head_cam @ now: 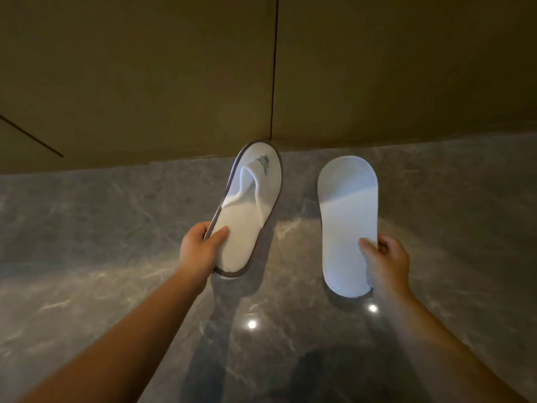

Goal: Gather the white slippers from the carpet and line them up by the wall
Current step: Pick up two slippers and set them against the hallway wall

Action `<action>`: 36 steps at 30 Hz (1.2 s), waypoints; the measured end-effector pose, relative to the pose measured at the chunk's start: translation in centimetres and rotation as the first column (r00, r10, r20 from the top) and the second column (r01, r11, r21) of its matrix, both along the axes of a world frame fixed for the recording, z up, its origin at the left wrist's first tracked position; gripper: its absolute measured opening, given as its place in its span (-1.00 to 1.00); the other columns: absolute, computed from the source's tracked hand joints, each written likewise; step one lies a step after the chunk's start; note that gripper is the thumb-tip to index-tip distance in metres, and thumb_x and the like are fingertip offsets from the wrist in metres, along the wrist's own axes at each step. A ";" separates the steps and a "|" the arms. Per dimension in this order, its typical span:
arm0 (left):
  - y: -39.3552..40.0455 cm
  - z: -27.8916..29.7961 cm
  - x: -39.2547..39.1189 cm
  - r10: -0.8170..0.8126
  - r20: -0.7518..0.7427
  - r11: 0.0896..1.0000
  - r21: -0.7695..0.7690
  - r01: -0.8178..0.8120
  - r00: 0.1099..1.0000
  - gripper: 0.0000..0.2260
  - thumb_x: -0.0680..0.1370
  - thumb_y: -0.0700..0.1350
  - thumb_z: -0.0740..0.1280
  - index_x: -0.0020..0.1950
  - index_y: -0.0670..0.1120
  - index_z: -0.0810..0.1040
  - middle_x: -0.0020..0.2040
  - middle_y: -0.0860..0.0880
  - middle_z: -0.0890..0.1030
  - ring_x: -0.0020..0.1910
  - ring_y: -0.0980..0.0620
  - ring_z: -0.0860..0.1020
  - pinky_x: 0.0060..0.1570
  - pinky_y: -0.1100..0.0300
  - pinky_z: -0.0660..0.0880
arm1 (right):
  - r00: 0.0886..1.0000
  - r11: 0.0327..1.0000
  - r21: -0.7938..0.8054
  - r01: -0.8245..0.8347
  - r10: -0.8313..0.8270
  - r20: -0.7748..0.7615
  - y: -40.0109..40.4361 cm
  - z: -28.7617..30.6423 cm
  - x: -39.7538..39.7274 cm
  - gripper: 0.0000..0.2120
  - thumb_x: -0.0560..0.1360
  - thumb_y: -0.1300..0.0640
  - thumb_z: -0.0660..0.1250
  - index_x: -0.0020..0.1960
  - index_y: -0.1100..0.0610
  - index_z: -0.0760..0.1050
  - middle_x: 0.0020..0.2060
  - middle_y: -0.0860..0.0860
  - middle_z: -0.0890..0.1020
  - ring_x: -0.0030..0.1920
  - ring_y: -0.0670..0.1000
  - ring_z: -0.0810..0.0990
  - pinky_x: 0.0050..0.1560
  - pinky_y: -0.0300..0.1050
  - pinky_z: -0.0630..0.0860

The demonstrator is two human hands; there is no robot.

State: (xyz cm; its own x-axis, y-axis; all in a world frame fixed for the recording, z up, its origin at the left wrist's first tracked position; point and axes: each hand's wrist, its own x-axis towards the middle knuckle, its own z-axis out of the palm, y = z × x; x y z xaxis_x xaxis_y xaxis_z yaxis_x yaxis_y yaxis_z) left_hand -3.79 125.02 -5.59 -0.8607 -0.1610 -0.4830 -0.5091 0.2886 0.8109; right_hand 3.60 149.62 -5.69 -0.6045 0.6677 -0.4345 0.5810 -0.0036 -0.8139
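My left hand (200, 250) grips the heel end of a white slipper (250, 205) with grey trim and a grey logo on its toe. It is held right side up, toe pointing at the wall. My right hand (388, 258) grips the heel end of a second white slipper (347, 222), turned so its ribbed sole faces me. Both slippers hang side by side above the floor, about a hand's width apart, casting shadows below them.
A glossy grey marble floor (116, 242) spreads under both arms and reflects two ceiling lights. A tan panelled wall (174, 82) with a dark vertical seam (274, 68) meets the floor just beyond the slipper toes.
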 end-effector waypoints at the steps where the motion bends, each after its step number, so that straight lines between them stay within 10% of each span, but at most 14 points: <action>1: 0.5 -0.6 -0.2 -0.028 -0.008 1.000 0.009 0.029 1.000 -0.92 0.44 -0.19 0.32 -0.26 -0.08 0.48 -0.34 0.00 0.48 -0.36 0.08 0.43 -0.42 0.19 0.33 | 1.000 1.000 0.005 0.020 -0.020 -0.001 0.7 -0.7 0.5 -0.90 0.43 0.22 0.30 -0.07 0.20 0.42 -0.15 0.08 0.51 -0.14 0.06 0.46 -0.17 -0.14 0.36; 10: 6.6 -1.7 2.0 -0.263 0.109 0.943 0.240 0.232 0.959 -0.89 0.45 -0.31 0.28 -0.17 -0.10 0.44 -0.08 -0.26 0.54 -0.08 -0.18 0.51 0.00 -0.13 0.47 | 0.970 0.970 0.077 0.230 -0.235 0.059 6.0 -2.3 6.9 -0.71 0.44 0.23 0.30 0.12 0.29 0.38 0.02 0.15 0.49 -0.01 0.10 0.46 0.01 -0.04 0.40; 16: 10.2 -2.7 1.8 -0.330 0.127 0.920 0.264 0.289 0.935 -0.90 0.45 -0.27 0.29 -0.17 -0.08 0.44 -0.02 -0.27 0.55 -0.02 -0.21 0.52 0.05 -0.17 0.47 | 0.972 0.933 0.355 0.059 -0.134 0.191 6.0 -2.7 6.2 -0.55 0.34 0.17 0.43 0.16 0.29 0.41 0.16 0.24 0.50 0.16 0.22 0.46 0.20 0.12 0.41; 21: 11.2 -3.0 3.3 -0.330 0.115 0.872 0.417 0.256 0.937 -0.90 0.46 -0.29 0.27 -0.16 -0.09 0.45 -0.13 -0.18 0.57 -0.15 -0.10 0.55 -0.12 0.03 0.53 | 1.000 0.953 -0.304 0.005 -0.009 -0.011 -0.1 -1.7 3.6 -0.58 0.41 0.09 0.33 0.23 0.11 0.31 0.05 -0.02 0.52 0.08 0.02 0.51 0.08 -0.10 0.46; 24: 11.1 -3.3 3.9 -0.383 0.141 0.848 0.445 0.287 0.913 -0.86 0.43 -0.29 0.31 -0.11 -0.11 0.40 -0.12 -0.15 0.56 -0.16 -0.05 0.55 -0.19 0.11 0.53 | 0.997 0.934 -0.350 0.062 -0.077 -0.027 -1.5 -2.1 2.2 -0.56 0.40 0.15 0.34 0.24 0.14 0.31 0.09 0.06 0.54 0.04 0.06 0.55 0.07 0.03 0.53; 31: 6.3 -4.9 1.7 -0.598 0.070 0.777 -0.191 0.599 0.798 -0.47 0.37 -0.12 0.42 0.29 -0.08 0.33 0.27 -0.05 0.43 0.23 0.01 0.38 0.18 0.19 0.32 | 0.996 0.995 -0.048 -0.084 0.084 0.011 -0.4 -4.0 0.0 -0.61 0.42 0.19 0.32 0.22 0.11 0.34 0.04 0.02 0.49 -0.03 0.01 0.47 -0.09 -0.19 0.46; 36: 1.7 -7.5 0.8 -0.714 0.234 0.461 -0.552 0.695 0.660 -0.22 0.36 0.07 0.40 0.44 0.00 0.04 0.49 -0.09 0.13 0.46 -0.13 0.06 0.43 0.02 0.05 | 0.970 0.976 0.065 -0.207 0.196 0.143 -0.3 -6.6 -1.7 -0.60 0.44 0.18 0.30 0.25 0.17 0.32 0.18 0.15 0.50 0.05 0.07 0.46 0.02 -0.09 0.42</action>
